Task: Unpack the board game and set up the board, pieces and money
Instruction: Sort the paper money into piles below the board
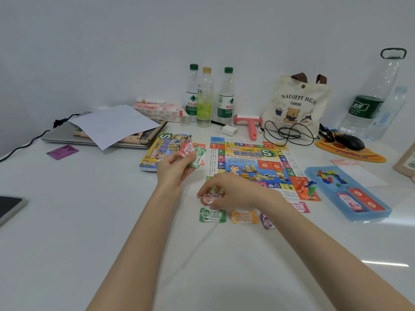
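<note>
The colourful game board [253,162] lies unfolded on the white table, with the game box [157,151] to its left. My left hand [173,169] holds a fan of paper money notes [195,154] above the table. My right hand [231,189] reaches down at the board's near left corner, its fingers pinching a red note [210,197]. Separate piles lie in a row in front: green notes [212,215], orange notes [244,217], purple notes [266,221] and pink notes [301,206]. A blue tray [368,215] at the right holds small plastic pieces [332,177] and card packs [359,202].
Three bottles [205,97], a pink lint roller [250,125], a charger and a cable stand behind the board. A tote bag [294,104], a mouse on an orange pad [349,142] and large bottles sit at the back right. A laptop under paper [112,124] lies at the left.
</note>
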`<move>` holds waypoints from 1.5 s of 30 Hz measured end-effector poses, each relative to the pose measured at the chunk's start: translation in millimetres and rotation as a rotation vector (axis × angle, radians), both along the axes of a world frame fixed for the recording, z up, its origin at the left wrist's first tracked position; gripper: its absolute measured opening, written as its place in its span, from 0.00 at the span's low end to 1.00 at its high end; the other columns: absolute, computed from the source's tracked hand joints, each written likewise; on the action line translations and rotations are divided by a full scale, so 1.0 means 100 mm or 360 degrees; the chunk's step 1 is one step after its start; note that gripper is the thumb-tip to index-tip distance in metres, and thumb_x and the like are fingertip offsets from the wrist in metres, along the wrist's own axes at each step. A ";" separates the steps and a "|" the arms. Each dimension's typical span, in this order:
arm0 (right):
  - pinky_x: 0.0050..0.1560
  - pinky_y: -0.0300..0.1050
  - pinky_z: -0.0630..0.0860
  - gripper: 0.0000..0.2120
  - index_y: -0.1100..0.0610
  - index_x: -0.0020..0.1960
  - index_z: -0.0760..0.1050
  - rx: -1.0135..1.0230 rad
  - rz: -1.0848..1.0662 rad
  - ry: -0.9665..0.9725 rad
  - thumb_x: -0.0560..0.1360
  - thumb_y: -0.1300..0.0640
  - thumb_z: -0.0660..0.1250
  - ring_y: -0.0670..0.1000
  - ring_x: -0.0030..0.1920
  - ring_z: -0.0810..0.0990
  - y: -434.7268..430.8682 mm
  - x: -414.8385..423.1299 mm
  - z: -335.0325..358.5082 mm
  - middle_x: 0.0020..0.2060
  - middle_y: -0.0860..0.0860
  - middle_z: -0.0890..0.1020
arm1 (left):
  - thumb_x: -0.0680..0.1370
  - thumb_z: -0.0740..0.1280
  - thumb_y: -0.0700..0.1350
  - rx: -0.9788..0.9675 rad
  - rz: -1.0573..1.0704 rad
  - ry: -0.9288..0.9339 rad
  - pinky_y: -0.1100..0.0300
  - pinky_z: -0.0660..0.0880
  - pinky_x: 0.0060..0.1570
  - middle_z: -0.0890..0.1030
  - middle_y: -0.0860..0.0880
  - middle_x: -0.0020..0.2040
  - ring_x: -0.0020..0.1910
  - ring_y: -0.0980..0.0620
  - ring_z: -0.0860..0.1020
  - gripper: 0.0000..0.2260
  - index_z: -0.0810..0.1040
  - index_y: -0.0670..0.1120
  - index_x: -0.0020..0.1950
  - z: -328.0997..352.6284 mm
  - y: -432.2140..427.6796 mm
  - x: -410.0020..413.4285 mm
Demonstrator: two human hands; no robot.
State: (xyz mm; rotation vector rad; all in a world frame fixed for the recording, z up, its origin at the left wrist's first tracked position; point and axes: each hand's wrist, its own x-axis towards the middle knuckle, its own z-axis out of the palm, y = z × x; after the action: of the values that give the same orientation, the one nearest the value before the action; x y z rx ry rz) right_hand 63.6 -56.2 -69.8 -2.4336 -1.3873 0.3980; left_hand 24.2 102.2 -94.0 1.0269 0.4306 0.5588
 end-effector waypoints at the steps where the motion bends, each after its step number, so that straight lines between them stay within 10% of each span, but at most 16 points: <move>1: 0.54 0.39 0.73 0.17 0.44 0.59 0.78 -0.0001 0.0000 0.0003 0.72 0.56 0.72 0.44 0.53 0.75 0.00 0.00 0.00 0.54 0.43 0.78 | 0.73 0.72 0.35 -0.0002 0.0001 -0.0001 0.65 0.80 0.37 0.84 0.49 0.39 0.36 0.57 0.82 0.08 0.80 0.39 0.52 0.00 0.00 0.00; 10: 0.38 0.25 0.66 0.13 0.49 0.57 0.81 0.0020 0.0003 -0.0020 0.73 0.57 0.70 0.36 0.42 0.72 0.03 0.03 -0.02 0.40 0.36 0.72 | 0.73 0.72 0.35 -0.0020 0.0005 0.0003 0.65 0.80 0.37 0.84 0.50 0.36 0.35 0.57 0.83 0.08 0.80 0.39 0.52 0.01 0.01 0.00; 33: 0.54 0.39 0.73 0.12 0.48 0.57 0.80 0.0178 -0.0004 -0.0069 0.73 0.54 0.70 0.43 0.53 0.76 -0.01 0.02 -0.08 0.54 0.44 0.80 | 0.73 0.72 0.36 0.0012 -0.0052 0.0014 0.66 0.79 0.37 0.84 0.48 0.40 0.36 0.56 0.83 0.10 0.80 0.38 0.54 0.01 0.00 -0.03; 45: 0.44 0.38 0.76 0.04 0.51 0.44 0.81 0.1200 -0.0843 0.0315 0.74 0.51 0.71 0.42 0.41 0.80 -0.16 0.15 0.00 0.40 0.44 0.83 | 0.72 0.73 0.37 -0.0018 -0.0446 0.0043 0.65 0.81 0.40 0.85 0.48 0.44 0.40 0.55 0.83 0.10 0.81 0.41 0.52 0.08 -0.23 -0.02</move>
State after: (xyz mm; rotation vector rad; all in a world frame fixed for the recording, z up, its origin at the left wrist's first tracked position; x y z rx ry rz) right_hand 78.8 -72.4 -69.8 -1.9370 -0.5985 -0.0253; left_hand 22.6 79.7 -85.5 1.0634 0.3066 0.2916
